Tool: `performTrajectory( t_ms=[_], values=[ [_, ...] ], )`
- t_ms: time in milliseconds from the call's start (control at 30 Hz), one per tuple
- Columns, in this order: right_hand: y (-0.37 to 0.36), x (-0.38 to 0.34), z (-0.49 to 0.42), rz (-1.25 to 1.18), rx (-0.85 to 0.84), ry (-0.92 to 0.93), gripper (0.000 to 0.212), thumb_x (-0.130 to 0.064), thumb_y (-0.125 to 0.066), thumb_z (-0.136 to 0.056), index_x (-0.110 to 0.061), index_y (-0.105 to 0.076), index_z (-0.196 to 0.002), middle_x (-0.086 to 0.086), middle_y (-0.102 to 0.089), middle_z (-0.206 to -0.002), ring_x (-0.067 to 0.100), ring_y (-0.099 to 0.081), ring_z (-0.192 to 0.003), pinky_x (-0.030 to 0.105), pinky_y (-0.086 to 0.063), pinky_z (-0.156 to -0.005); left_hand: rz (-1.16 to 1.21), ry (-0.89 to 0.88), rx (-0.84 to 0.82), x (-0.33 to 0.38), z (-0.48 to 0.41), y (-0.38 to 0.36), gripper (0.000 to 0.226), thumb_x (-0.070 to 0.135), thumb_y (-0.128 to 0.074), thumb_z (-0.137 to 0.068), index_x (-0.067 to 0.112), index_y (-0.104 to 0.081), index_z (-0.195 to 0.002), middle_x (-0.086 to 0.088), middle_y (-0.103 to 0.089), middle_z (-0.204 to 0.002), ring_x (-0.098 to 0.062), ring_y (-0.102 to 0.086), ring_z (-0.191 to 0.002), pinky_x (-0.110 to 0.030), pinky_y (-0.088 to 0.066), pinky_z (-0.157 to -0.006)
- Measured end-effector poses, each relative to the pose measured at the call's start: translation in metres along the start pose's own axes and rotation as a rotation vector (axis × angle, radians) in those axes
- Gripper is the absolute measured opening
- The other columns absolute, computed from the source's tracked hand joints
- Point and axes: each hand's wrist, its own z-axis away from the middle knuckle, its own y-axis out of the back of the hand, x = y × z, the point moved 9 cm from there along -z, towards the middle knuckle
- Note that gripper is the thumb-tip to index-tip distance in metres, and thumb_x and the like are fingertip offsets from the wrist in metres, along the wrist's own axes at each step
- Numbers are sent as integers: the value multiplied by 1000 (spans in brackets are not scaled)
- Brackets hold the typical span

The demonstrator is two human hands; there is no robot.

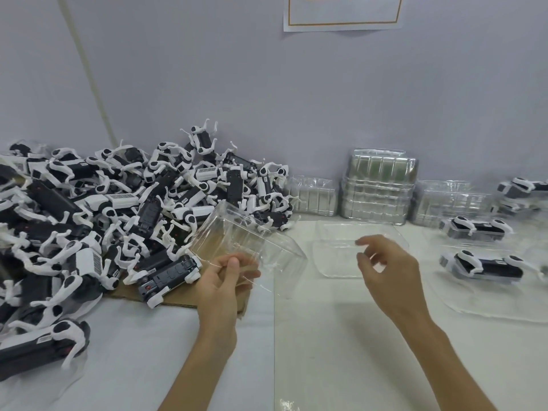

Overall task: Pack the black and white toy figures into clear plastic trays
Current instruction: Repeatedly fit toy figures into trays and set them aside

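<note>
A heap of black and white toy figures [118, 209] lies piled at the left. Beside it, the left hand [225, 280] pinches a tilted clear plastic tray [252, 241]. The right hand [385, 271] hovers, fingers loosely curled and empty, over a second clear tray [335, 262] lying flat.

The white table [326, 351] carries a pile of toy figures [118, 203] at left, stacked clear trays [376, 188] at upper centre, and filled trays [480, 265] at right.

A white tabletop [341, 336] meets a pale lilac wall [267, 84] bearing an orange-bordered paper notice [344, 13], beside a slanting cream pipe [89, 75], with a brown cardboard sheet [184, 302] lying on the tabletop's left half.
</note>
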Motion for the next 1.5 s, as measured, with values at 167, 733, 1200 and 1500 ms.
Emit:
performTrajectory(
  t_ms=[167, 733, 1200, 1500],
  values=[
    [-33, 15, 9, -41, -236, -150, 21, -18, -66, -90, -37, -65, -81, -20, -69, -83, 0, -64, -78, 19, -48, -68, 18, 32, 48, -4, -1, 7, 18, 10, -48, -103, 13, -63, -93, 5, -76, -77, -7, -70, -64, -29, -48, -67],
    [-79, 19, 32, -793, -442, -624, 48, -48, -61, -88, -30, -54, -132, -3, -59, -129, 27, -72, -98, 42, -60, -75, 133, 188, -398, -20, 12, -35, 14, 23, -62, -86, 17, -69, -97, -8, -75, -103, -20, -72, -91, -24, -55, -69],
    [-34, 67, 13, -388, -325, -748, 37, -9, -50, -91, -31, -61, -118, 2, -58, -131, 29, -57, -114, 34, -42, -76, -280, -51, 379, -5, -9, 51, 44, 6, -58, -93, 22, -52, -133, 1, -45, -138, -8, -62, -97, -30, -44, -87],
    [-10, 52, 3, -330, -90, -531, 33, -10, -52, -93, -31, -62, -116, -6, -65, -113, 2, -59, -95, 28, -39, -74, -348, -28, 313, -12, -12, 49, 38, -10, -58, -87, 23, -69, -101, -11, -59, -121, -13, -57, -95, -22, -45, -81]
  ],
)
